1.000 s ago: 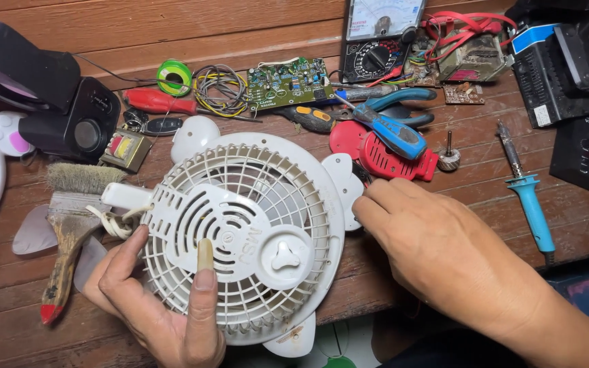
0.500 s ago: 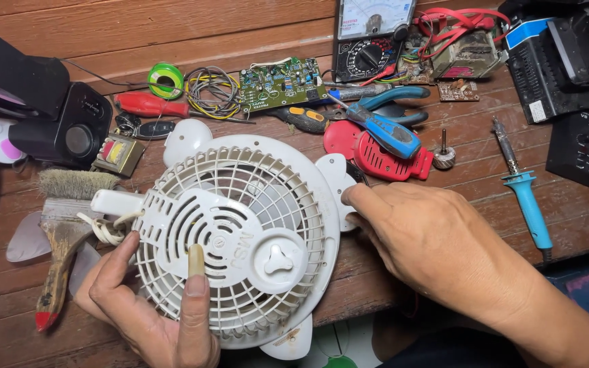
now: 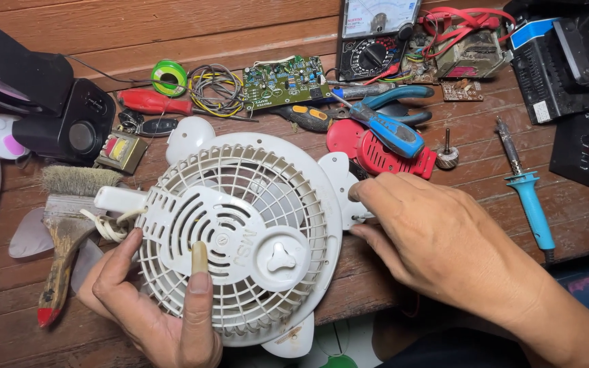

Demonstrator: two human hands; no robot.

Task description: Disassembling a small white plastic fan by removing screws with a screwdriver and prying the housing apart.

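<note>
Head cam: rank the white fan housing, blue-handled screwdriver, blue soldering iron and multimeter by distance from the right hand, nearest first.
From the right hand:
1. White fan housing, touching its fingertips at the right-side tab.
2. Blue-handled screwdriver, just above the hand on the red part.
3. Blue soldering iron, off to the right; roughly as near as the screwdriver, too close to call.
4. Multimeter, at the bench's back edge.

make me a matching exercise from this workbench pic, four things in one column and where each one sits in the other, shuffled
Things:
1. white round plastic fan grille
2. light blue-handled soldering iron
3. green circuit board
4. worn wooden-handled paintbrush

Places:
A. at the back of the wooden bench, beside a coil of wires
B. held between the left hand and right hand
C. left of the grille, near the left hand
D. right of the right hand, lying on its own

Pairs: 1-B, 2-D, 3-A, 4-C
</note>
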